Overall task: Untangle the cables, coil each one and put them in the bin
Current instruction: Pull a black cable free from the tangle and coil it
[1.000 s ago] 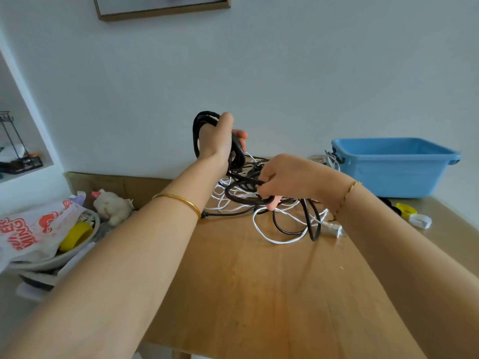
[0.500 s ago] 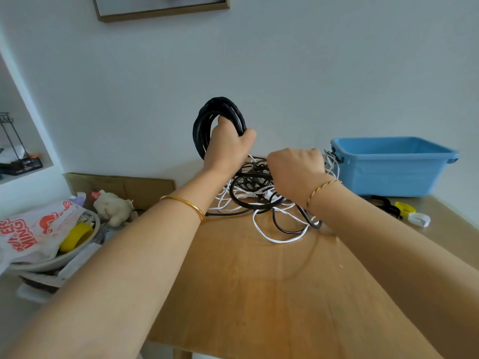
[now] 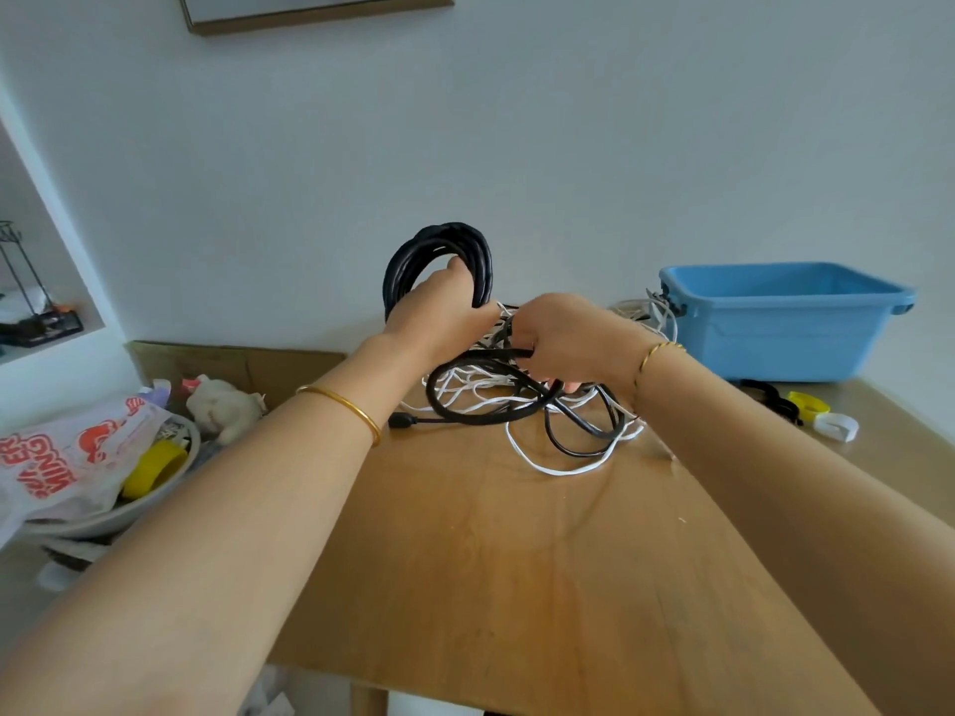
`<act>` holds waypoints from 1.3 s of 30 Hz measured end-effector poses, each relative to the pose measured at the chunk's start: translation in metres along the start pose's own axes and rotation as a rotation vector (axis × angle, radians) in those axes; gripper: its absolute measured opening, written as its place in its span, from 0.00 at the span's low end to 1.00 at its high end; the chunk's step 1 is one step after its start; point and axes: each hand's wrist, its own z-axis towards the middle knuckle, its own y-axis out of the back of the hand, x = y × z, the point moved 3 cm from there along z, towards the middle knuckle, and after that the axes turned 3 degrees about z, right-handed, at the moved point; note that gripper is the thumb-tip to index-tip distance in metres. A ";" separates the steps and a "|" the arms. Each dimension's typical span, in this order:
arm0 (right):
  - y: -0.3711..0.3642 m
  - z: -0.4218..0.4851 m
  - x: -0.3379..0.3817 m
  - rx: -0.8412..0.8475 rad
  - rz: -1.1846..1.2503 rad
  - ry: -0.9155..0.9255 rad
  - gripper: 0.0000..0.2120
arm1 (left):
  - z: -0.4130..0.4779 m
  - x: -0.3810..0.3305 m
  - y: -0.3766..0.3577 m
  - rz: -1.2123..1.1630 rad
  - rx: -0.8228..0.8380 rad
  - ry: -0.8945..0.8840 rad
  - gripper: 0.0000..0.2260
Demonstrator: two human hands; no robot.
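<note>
Obs.: left hand (image 3: 436, 315) has its fingers curled through the coiled black cable (image 3: 483, 261) and holds it upright above the far edge of the table (image 3: 517, 560). The right hand (image 3: 566, 335) has its fingers closed round a loose black strand (image 3: 480, 358), one fingertip showing underneath. The strand runs into the tangle (image 3: 548, 470) of black and white cables, which lies on the table below both hands, near the far edge. The blue bin (image 3: 775, 333) stands at the far right corner, with white loops just beside its left handle.

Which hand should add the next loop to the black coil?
Probably the right hand: it grips the loose black cable, while the left hand holds the black coil up.
</note>
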 end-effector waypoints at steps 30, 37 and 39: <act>0.003 0.018 -0.050 -0.224 0.480 0.029 0.04 | -0.032 -0.002 -0.006 -0.670 1.010 0.255 0.11; 0.012 0.015 -0.060 -0.264 0.869 -0.001 0.04 | -0.033 -0.003 -0.014 -0.412 0.939 0.202 0.16; 0.010 0.017 -0.065 -0.290 0.863 -0.043 0.03 | -0.031 -0.008 -0.012 -0.539 0.961 0.195 0.16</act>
